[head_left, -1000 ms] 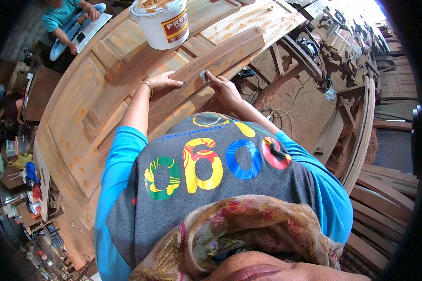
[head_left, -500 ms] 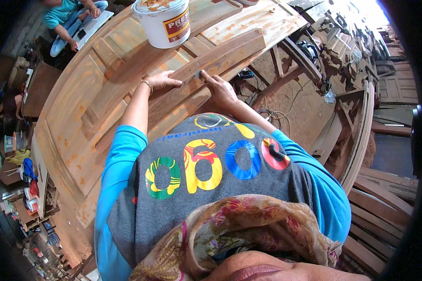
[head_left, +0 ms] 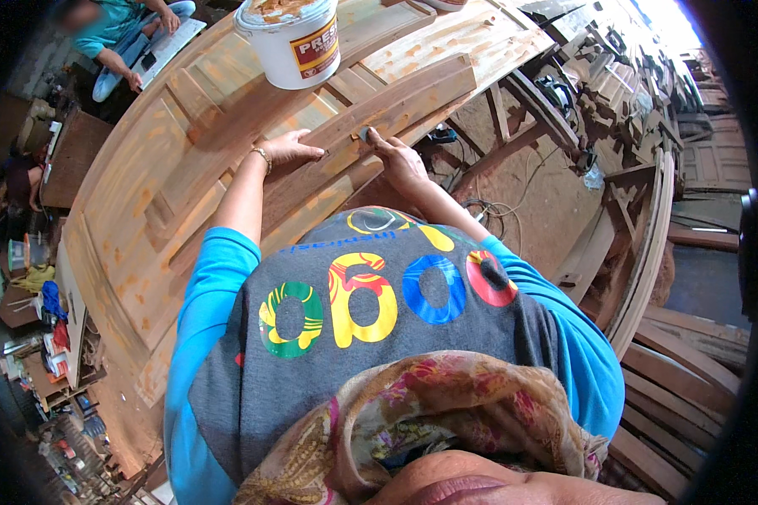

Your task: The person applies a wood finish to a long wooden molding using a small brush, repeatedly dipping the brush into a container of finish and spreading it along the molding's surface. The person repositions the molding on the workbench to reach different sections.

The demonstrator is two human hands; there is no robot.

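Note:
A large wooden door (head_left: 160, 177) lies flat in front of me. Across it lies a darker wooden plank (head_left: 396, 105). My left hand (head_left: 290, 147) rests flat on the plank, fingers spread, a bracelet on its wrist. My right hand (head_left: 396, 156) pinches a small grey scraper-like tool (head_left: 365, 133) against the plank's near edge; the tool is mostly hidden by my fingers. A white plastic bucket (head_left: 290, 42) of tan paste stands on the door beyond my hands.
Another person in a teal shirt (head_left: 114, 34) sits at the far left end of the door. Curved wooden frame pieces (head_left: 648, 244) and stacked timber stand on the right. Cluttered shelves (head_left: 34, 337) fill the left side. Cables lie on the dirt floor (head_left: 522, 168).
My right hand has slid a little along the plank's edge with the tool. My left hand stays pressed on the plank.

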